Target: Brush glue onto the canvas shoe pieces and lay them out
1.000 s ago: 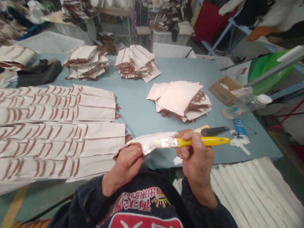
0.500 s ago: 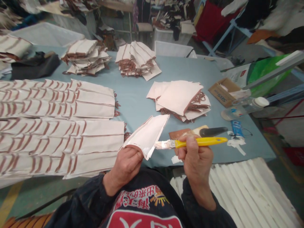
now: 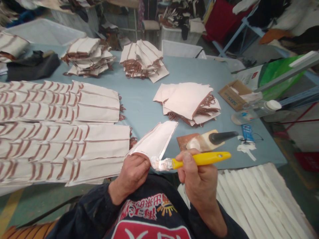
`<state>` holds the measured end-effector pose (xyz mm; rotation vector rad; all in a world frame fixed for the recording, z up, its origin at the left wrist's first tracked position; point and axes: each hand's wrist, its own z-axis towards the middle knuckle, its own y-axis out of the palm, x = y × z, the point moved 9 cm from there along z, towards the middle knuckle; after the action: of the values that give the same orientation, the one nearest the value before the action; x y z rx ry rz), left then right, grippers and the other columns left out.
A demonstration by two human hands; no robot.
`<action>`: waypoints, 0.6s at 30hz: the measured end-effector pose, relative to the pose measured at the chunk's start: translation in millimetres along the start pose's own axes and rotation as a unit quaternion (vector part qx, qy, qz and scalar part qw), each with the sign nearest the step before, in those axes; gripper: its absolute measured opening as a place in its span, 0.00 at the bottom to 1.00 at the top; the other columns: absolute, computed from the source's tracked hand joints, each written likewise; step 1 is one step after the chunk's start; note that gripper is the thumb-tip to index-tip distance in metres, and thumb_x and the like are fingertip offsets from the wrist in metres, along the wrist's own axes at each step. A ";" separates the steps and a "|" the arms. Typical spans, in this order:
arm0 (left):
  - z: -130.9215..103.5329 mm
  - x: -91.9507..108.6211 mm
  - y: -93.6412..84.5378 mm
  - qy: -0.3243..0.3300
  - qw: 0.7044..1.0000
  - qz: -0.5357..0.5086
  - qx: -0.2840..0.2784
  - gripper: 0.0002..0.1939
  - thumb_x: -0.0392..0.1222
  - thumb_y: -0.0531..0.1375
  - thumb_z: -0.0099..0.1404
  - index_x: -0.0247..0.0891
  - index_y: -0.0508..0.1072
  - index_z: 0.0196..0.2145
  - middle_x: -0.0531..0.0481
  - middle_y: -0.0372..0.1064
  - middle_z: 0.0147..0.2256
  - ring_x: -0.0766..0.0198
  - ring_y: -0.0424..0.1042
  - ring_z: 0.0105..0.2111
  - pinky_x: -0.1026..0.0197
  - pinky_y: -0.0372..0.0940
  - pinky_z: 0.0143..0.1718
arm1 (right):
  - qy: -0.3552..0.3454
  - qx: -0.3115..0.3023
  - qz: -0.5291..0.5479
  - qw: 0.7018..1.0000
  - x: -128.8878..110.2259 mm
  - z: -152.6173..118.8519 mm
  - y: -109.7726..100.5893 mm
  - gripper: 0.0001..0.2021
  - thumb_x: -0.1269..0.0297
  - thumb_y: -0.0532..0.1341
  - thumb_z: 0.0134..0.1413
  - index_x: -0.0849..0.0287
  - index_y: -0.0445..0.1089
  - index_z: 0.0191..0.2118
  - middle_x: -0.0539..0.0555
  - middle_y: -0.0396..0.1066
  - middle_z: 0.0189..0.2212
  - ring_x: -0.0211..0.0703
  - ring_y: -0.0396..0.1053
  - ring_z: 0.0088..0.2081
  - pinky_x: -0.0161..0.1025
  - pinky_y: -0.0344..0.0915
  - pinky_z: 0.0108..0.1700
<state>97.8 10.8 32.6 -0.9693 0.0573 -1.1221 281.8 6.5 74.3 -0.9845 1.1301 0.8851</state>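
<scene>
Pinched in my left hand is a cream fabric panel with a brown edge, tilted up over the table's front edge. My right hand is closed round the yellow handle of a paintbrush. The brush's bristles, coated in white, meet the panel's lower right corner. Beyond my right hand lies a brown piece with a pale block and a black-handled tool on it. A loose pile of similar panels sits farther back.
Overlapping rows of brown-edged panels cover the table's left side. Two more stacks, one a panel stack, stand at the back. On the right are a small cardboard box, a clear bottle and white scraps. White strips lie at front right.
My right hand has brought the brush left and down, from the panel's right edge to its lower corner. My left hand and the panel have hardly moved.
</scene>
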 end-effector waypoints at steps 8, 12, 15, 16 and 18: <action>0.7 1.2 1.1 -0.008 1.000 -0.015 -0.002 0.15 0.25 0.55 0.70 0.40 0.74 0.32 0.49 0.73 0.25 0.59 0.72 0.28 0.58 0.65 0.32 | -0.012 0.051 -0.035 0.998 7.3 11.2 -15.4 0.22 0.49 0.60 0.74 0.57 0.74 0.30 0.44 0.63 0.12 0.35 0.61 0.14 0.32 0.61 0.19; -1.2 0.2 2.4 -0.009 1.000 -0.026 0.004 0.15 0.24 0.54 0.66 0.41 0.72 0.30 0.48 0.72 0.26 0.58 0.70 0.27 0.58 0.64 0.32 | 0.016 -0.012 0.004 1.000 9.0 -6.5 4.8 0.21 0.50 0.59 0.75 0.57 0.74 0.32 0.43 0.63 0.12 0.35 0.60 0.12 0.31 0.60 0.18; -0.8 -1.5 1.2 -0.036 0.996 -0.074 0.017 0.14 0.24 0.54 0.65 0.41 0.70 0.28 0.49 0.71 0.25 0.59 0.68 0.27 0.58 0.64 0.32 | 0.019 0.003 0.031 0.999 7.9 -11.8 5.7 0.22 0.47 0.60 0.75 0.57 0.74 0.32 0.42 0.62 0.11 0.34 0.59 0.11 0.31 0.58 0.16; 0.5 -5.0 2.0 -0.068 0.992 -0.102 0.015 0.14 0.25 0.54 0.66 0.41 0.69 0.27 0.51 0.70 0.24 0.60 0.67 0.26 0.59 0.64 0.31 | 0.019 0.022 0.034 0.999 10.0 -9.8 2.1 0.22 0.46 0.60 0.74 0.57 0.74 0.32 0.42 0.62 0.12 0.34 0.59 0.12 0.31 0.58 0.17; 2.2 -18.0 8.5 -0.179 0.969 -0.172 -0.008 0.14 0.29 0.55 0.70 0.40 0.71 0.27 0.53 0.68 0.24 0.62 0.66 0.26 0.60 0.62 0.30 | 0.019 0.073 0.046 0.996 18.2 -2.6 -8.9 0.22 0.46 0.61 0.73 0.57 0.74 0.32 0.42 0.62 0.13 0.34 0.60 0.13 0.31 0.58 0.18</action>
<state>96.5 26.9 20.8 -1.2134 -0.4087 -1.2449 293.0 2.4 57.7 -0.8376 1.2623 0.8484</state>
